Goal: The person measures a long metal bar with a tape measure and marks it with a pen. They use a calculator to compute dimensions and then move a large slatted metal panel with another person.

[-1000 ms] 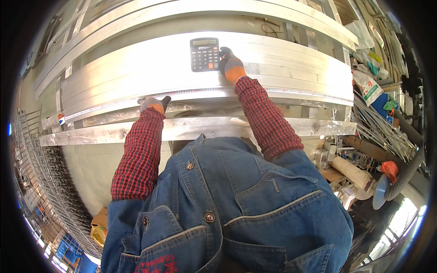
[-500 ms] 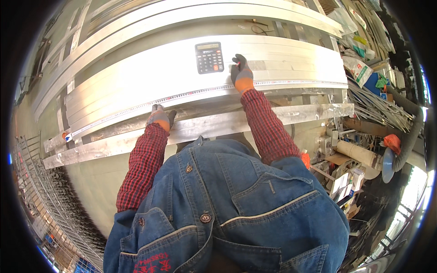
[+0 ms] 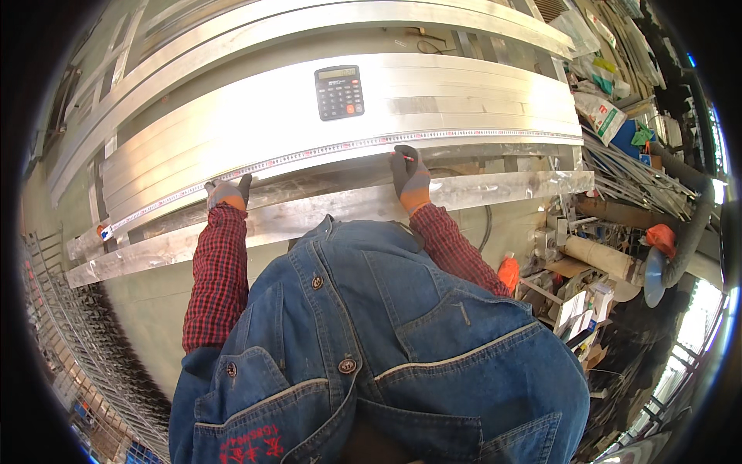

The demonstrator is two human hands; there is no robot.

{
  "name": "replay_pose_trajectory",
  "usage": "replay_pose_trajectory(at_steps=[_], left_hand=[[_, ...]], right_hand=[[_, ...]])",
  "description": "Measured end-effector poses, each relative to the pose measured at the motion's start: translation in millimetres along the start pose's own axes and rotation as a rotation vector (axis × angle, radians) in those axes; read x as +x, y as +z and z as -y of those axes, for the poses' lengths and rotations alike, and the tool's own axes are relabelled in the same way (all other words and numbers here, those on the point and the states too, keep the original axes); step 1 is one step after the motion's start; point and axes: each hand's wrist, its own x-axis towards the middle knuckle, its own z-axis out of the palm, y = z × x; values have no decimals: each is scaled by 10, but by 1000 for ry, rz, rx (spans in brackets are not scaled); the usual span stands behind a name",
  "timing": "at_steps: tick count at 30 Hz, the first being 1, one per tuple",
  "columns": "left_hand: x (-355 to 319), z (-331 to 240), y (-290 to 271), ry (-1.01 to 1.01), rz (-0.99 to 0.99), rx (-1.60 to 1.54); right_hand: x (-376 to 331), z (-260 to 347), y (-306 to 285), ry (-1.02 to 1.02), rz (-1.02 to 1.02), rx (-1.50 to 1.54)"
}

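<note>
A tape measure [image 3: 305, 153] is stretched along the near edge of several flat silvery metal bars [image 3: 425, 85] lying side by side. Its small blue-and-white end piece [image 3: 106, 233] rests at the far left. My left hand [image 3: 228, 193], in a grey-and-orange glove, touches the tape and the bar edge, fingers forward and thumb spread. My right hand [image 3: 412, 179], gloved alike, is just below the tape, closed on a thin red pen-like thing [image 3: 399, 156] mostly hidden by the fingers. A black calculator [image 3: 338, 93] lies on the bars beyond the tape.
A separate metal bar [image 3: 332, 215] runs between me and the stack. More long bars [image 3: 309, 19] lie at the far side. To the right are thin metal rods [image 3: 634, 174], bags [image 3: 599, 114] and a grey hose [image 3: 690, 220]. Wire racks [image 3: 85, 340] stand at left.
My right hand has drawn back from beside the calculator to the near side of the tape. My left hand has slid left along the tape. The view has shifted slightly.
</note>
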Motion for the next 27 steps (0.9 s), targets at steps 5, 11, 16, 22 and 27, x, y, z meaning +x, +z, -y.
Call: replay_pose_trajectory(at_steps=[5,11,16,22,27], left_hand=[[201,-52,136,-10,104,108],[333,-32,260,22,77,121],[526,-58,318,18,88,136],[607,-11,273,72,101,108],[610,-58,212,28,152,79]], right_hand=[[78,-8,-89,-46,-7,-36],[97,18,-201,-71,-12,-101],[160,-51,-219,-125,26,-142],[79,17,-191,-126,213,-249],[85,154,-140,-109,317,-302]])
